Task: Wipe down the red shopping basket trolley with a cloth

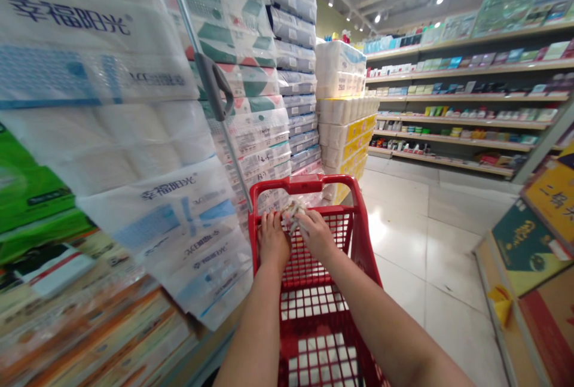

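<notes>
Risk 1: cloth (293,215) could drop into red basket (370,246) if pinch slackens. Risk 2: basket might roll or tip if hands press crossbar (339,211) too hard. Risk 3: grey-gripped pole (210,86), upper left of frame, could snag paper packs (168,219) if basket shifts. Cloth: pale, mottled, crumpled; frame centre, at crossbar. Right hand (317,234): closed on cloth. Left hand (273,238): over crossbar's left end; whether gripping, I cannot tell.
</notes>
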Demonstrator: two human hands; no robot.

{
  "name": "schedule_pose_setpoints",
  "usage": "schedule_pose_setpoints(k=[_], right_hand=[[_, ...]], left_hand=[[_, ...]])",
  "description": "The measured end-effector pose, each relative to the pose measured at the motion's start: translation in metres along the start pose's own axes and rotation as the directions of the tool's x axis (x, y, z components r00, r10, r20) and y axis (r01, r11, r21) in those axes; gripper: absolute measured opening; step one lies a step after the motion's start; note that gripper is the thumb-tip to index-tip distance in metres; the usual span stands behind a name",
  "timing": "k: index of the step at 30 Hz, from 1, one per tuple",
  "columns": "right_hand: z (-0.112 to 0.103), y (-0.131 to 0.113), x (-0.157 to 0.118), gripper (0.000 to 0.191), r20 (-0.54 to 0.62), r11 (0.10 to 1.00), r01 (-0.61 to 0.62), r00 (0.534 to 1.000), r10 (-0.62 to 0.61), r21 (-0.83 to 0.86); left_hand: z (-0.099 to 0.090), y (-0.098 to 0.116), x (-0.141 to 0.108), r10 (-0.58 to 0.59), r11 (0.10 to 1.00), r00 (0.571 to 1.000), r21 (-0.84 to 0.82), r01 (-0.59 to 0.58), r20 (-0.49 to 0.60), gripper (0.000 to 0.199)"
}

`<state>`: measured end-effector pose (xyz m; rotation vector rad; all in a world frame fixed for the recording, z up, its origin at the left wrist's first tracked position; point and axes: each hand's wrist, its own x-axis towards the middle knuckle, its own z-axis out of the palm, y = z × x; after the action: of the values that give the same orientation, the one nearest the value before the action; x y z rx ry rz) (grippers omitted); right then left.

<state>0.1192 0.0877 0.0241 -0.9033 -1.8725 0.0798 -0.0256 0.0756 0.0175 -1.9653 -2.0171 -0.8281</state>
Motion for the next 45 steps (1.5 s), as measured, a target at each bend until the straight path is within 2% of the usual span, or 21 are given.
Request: schedule_pose_setpoints(k=[3, 6, 7, 9, 11, 12, 13, 16, 18, 20, 23, 26, 30, 32, 34, 37, 40, 42, 45], right_hand=[[-0.007, -0.007, 0.006, 0.040, -0.172, 0.977, -0.094, 0.977, 0.127, 0.189], [-0.018, -0.009, 0.013, 0.053, -0.330, 0.915, -0.235, 0.879, 0.345, 0.329], [-0.022, -0.007, 0.015, 0.056, -0.349, 0.881, -0.292, 0.835, 0.425, 0.372], [-0.028, 0.000, 0.018, 0.049, -0.317, 0.805, -0.422, 0.762, 0.564, 0.417], [-0.034, 0.008, 0.018, 0.034, -0.268, 0.769, -0.533, 0.730, 0.629, 0.353], [-0.035, 0.012, 0.017, 0.028, -0.268, 0.784, -0.553, 0.739, 0.617, 0.282], [-0.036, 0.015, 0.017, 0.024, -0.281, 0.819, -0.539, 0.769, 0.574, 0.197], [-0.031, 0.020, 0.012, 0.025, -0.287, 0.935, -0.352, 0.900, 0.329, -0.031], [-0.022, 0.020, 0.009, 0.032, -0.189, 0.968, -0.222, 0.962, 0.198, -0.116], [-0.012, 0.021, 0.005, 0.041, -0.052, 0.975, -0.128, 0.991, 0.121, -0.179], [-0.002, 0.023, 0.001, 0.054, 0.088, 0.969, -0.068, 0.992, 0.091, -0.239], [0.001, 0.022, 0.002, 0.058, 0.078, 0.969, -0.121, 0.987, 0.141, -0.216], [-0.004, 0.017, 0.007, 0.067, 0.088, 0.977, -0.207, 0.974, 0.211, -0.045], [-0.006, 0.015, 0.010, 0.058, 0.140, 0.973, -0.225, 0.966, 0.217, 0.042], [-0.008, 0.015, 0.011, 0.048, 0.163, 0.972, -0.230, 0.962, 0.218, 0.058], [-0.008, 0.018, 0.009, 0.050, 0.167, 0.979, -0.186, 0.966, 0.199, -0.087], [-0.004, 0.019, 0.007, 0.064, 0.200, 0.962, -0.110, 0.966, 0.163, -0.251], [0.002, 0.017, 0.007, 0.070, 0.229, 0.960, -0.056, 0.966, 0.122, -0.274], [0.012, 0.014, 0.009, 0.065, 0.250, 0.977, 0.050, 0.968, 0.003, -0.206]], left_hand=[[0.002, -0.002, -0.001, 0.021, 1.000, 1.000, 0.009, -0.020, -0.021, 0.055], [0.003, -0.002, -0.001, 0.027, 1.000, 0.999, 0.017, -0.026, -0.035, 0.058], [0.003, -0.002, -0.001, 0.026, 1.000, 0.999, 0.018, -0.025, -0.034, 0.058], [0.002, -0.001, 0.000, 0.022, 1.000, 0.999, 0.021, -0.022, -0.029, 0.058], [0.001, 0.000, 0.000, 0.018, 1.000, 1.000, 0.022, -0.018, -0.020, 0.058], [0.001, 0.000, 0.000, 0.014, 1.000, 1.000, 0.024, -0.014, -0.017, 0.058], [0.001, 0.001, 0.001, 0.012, 1.000, 1.000, 0.026, -0.012, -0.017, 0.058], [0.002, 0.001, 0.000, 0.017, 0.999, 1.000, 0.035, -0.016, -0.023, 0.057], [0.003, 0.001, 0.000, 0.019, 0.999, 0.999, 0.039, -0.018, -0.027, 0.057], [0.002, 0.001, 0.000, 0.017, 0.999, 0.999, 0.043, -0.015, -0.031, 0.056], [0.001, 0.002, 0.000, 0.013, 0.999, 0.999, 0.041, -0.012, -0.032, 0.057], [0.000, 0.002, -0.001, 0.019, 0.999, 0.999, 0.030, -0.018, -0.027, 0.058], [-0.001, 0.001, -0.001, 0.014, 1.000, 1.000, 0.021, -0.014, -0.013, 0.059], [-0.001, 0.001, -0.001, 0.009, 1.000, 1.000, 0.024, -0.009, -0.009, 0.059], [0.000, 0.001, -0.001, 0.012, 1.000, 1.000, 0.029, -0.012, -0.015, 0.059], [0.001, 0.001, 0.000, 0.013, 0.999, 1.000, 0.034, -0.012, -0.028, 0.059], [0.002, 0.001, 0.000, 0.008, 0.999, 1.000, 0.039, -0.007, -0.028, 0.059], [0.002, 0.002, 0.000, 0.004, 0.999, 1.000, 0.048, -0.003, -0.026, 0.059], [0.001, 0.001, 0.001, -0.004, 0.998, 1.000, 0.069, 0.005, -0.011, 0.057]])
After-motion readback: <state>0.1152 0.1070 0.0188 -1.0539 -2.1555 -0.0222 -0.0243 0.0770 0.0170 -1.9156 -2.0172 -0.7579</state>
